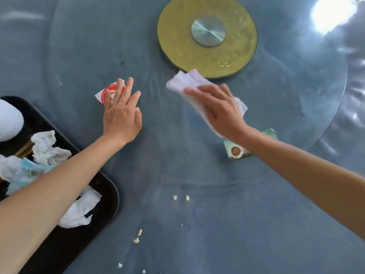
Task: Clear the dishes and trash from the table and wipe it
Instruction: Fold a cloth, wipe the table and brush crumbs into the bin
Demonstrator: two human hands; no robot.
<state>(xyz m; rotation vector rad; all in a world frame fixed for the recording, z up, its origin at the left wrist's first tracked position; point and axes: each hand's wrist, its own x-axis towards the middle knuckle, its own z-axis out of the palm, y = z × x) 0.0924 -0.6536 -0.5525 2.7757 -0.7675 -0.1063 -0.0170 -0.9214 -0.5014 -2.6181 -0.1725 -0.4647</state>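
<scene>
My right hand point(217, 109) lies flat on a pale lilac cloth point(189, 80) and presses it onto the glass turntable point(83, 62), just below the gold hub. My left hand point(122, 111) reaches out with straight fingers over a white wrapper with a red circle point(106, 92); its fingertips touch or hover on the wrapper. A green and white packet point(235, 151) lies partly under my right forearm. Yellowish crumbs point(180, 197) dot the grey-blue table point(217, 234) in front of me, with more crumbs point(137, 236) lower down.
A black tray point(106, 186) at the left edge holds crumpled white tissues point(48, 147), a blue mask, chopsticks and a white dish point(7, 121). The gold disc with a steel centre point(207, 34) sits at the turntable's middle. Glare marks the upper right.
</scene>
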